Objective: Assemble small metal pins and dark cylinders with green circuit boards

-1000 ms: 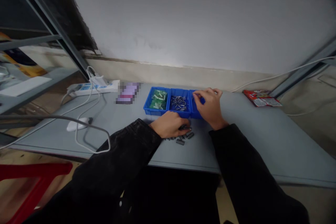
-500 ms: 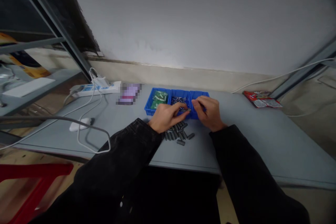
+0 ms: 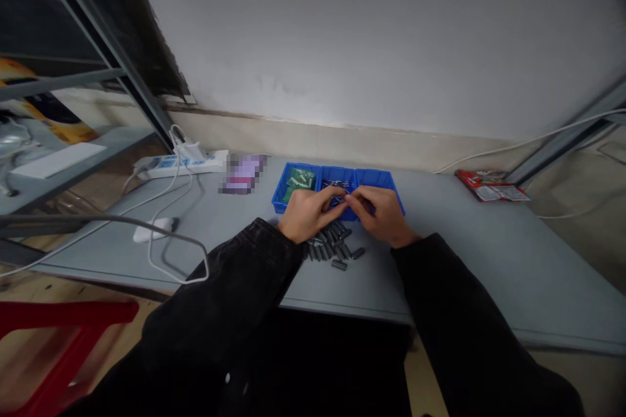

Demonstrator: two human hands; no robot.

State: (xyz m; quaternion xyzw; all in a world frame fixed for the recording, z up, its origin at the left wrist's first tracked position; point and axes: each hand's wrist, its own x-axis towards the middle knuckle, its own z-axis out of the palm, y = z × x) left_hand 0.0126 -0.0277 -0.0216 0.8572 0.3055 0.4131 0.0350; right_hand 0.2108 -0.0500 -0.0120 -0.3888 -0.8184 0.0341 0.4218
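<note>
My left hand (image 3: pixel 308 212) and my right hand (image 3: pixel 384 212) meet at the fingertips in front of the blue bins. Each has its thumb and forefinger pinched together; what lies between them is too small to name. The left blue bin (image 3: pixel 278 199) holds green and white pieces (image 3: pixel 299 182). Thin metal pins (image 3: pixel 337 184) lie in the middle bin. The right bin (image 3: pixel 374 177) is partly hidden by my right hand. Several dark grey cylinders (image 3: pixel 332 247) are piled on the table just below my hands, one (image 3: pixel 339 265) a little apart.
On the grey table (image 3: pixel 464 260) are a blurred purple object (image 3: pixel 243 174), a white power strip (image 3: pixel 195 165) with cables, a white case (image 3: pixel 153 230) and a red packet (image 3: pixel 491 186). A red stool (image 3: pixel 63 319) stands at the lower left.
My right hand has moved left and its fingertips now meet those of my left hand. The view has shifted slightly.
</note>
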